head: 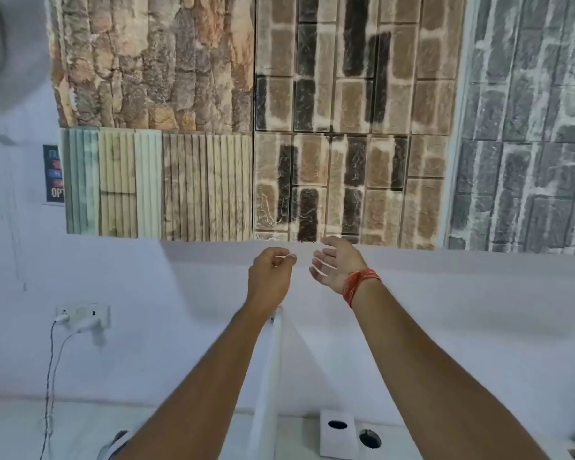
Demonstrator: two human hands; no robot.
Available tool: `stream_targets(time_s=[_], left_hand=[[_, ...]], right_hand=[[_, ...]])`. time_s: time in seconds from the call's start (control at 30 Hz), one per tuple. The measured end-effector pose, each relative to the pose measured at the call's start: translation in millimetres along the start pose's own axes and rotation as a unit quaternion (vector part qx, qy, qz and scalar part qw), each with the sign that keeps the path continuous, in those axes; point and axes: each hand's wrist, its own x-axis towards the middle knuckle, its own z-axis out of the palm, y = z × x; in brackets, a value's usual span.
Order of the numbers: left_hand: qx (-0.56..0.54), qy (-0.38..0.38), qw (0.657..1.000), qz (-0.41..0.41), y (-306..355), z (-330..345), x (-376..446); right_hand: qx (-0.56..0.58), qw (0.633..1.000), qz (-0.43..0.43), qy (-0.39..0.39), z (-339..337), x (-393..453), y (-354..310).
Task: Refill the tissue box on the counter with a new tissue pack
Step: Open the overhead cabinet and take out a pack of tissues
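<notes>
Overhead, both arms reach up; left hand [268, 277] curled closed, its contents hidden; right hand [337, 265] spread, holding nothing. White tissue box [337, 434] below, interior unreadable.

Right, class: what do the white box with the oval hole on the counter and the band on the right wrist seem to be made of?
The white box with the oval hole looks like matte painted wood or plastic: flat faces, crisp edges, no shine. Which one is unclear. The orange-red band looks like wound cotton thread: several thin strands, dull and slightly uneven.
</notes>
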Motion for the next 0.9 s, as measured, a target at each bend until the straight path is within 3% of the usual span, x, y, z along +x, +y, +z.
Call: stream_targets(time_s=[0.17, 0.4, 0.73, 0.83, 0.9], left_hand=[[0.015, -0.054, 0.998, -0.017, -15.5, -1.7, 42.8], [-0.006, -0.158, 0.987, -0.034, -30.7, 19.3, 47.3], [-0.073, -0.104, 0.991, 0.041, 9.4, 26.2, -64.2], [-0.054, -0.122, 0.989, 0.067, 26.2, 35.5, -116.8], [-0.043, -0.138, 0.985, 0.089, 39.0, 45.3, -148.9]], right_hand=[[0.074, 0.996, -0.026, 0.040, 21.9, 23.7, -0.6], [0.016, 0.998, -0.045, 0.039, 18.0, 19.6, 7.7], [0.009, 0.999, -0.036, 0.018, -19.0, -93.5, 2.1], [-0.126, 0.988, -0.054, 0.071, -39.7, -143.7, -10.1], [-0.319, 0.918, -0.154, 0.177, -61.0, -177.1, -15.2]])
